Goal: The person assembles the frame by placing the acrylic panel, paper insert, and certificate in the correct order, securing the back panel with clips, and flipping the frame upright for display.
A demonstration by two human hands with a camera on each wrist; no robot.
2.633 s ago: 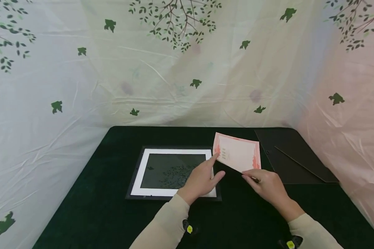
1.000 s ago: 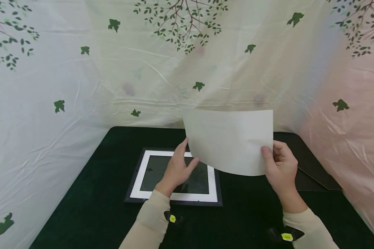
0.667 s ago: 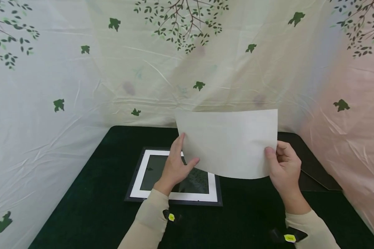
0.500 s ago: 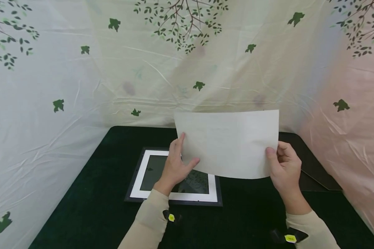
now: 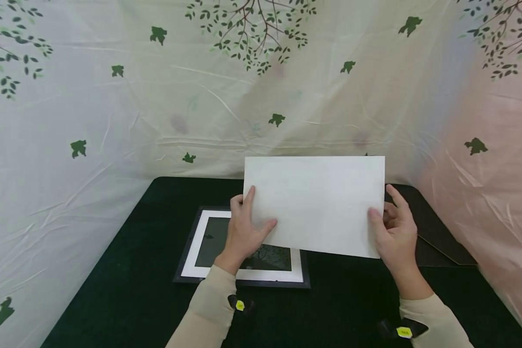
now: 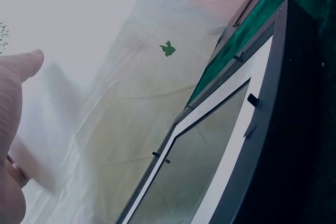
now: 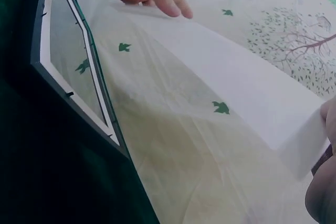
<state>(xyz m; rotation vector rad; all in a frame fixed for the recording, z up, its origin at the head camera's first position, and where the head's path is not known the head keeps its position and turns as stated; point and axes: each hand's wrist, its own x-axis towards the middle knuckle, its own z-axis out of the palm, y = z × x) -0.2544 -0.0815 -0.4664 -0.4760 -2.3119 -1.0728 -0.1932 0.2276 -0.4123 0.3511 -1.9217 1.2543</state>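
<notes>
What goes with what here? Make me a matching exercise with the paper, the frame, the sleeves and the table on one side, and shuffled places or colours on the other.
1. paper
2. frame
3. sleeves
4. table

A. cream
B. held up off the table, white side showing
C. dark green
D. lying flat, black-edged

Pairs: 1-B, 2-D, 3-A, 4-C.

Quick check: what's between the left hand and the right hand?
The white sheet, spanning the gap from the left hand at one edge to the right hand at the other; the head view shows this.
</notes>
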